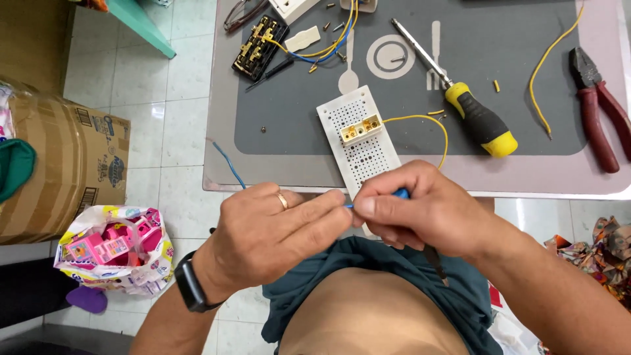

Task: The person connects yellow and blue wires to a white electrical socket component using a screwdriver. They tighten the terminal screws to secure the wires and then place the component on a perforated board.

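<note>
Blue wire (227, 161) runs left from my left hand (276, 233); both it and my right hand (420, 210) pinch its end.

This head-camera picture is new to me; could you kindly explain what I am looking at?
The camera sits on a person's head and looks down at their two bare hands. The left hand, with a ring and a black wristwatch, pinches a thin blue wire. The right hand grips a blue-handled tool at the wire's end; its exact kind is hidden. On the grey table mat lie a white perforated board with a brass terminal, yellow wires, a yellow-and-black screwdriver, red pliers and a black terminal block.
</note>
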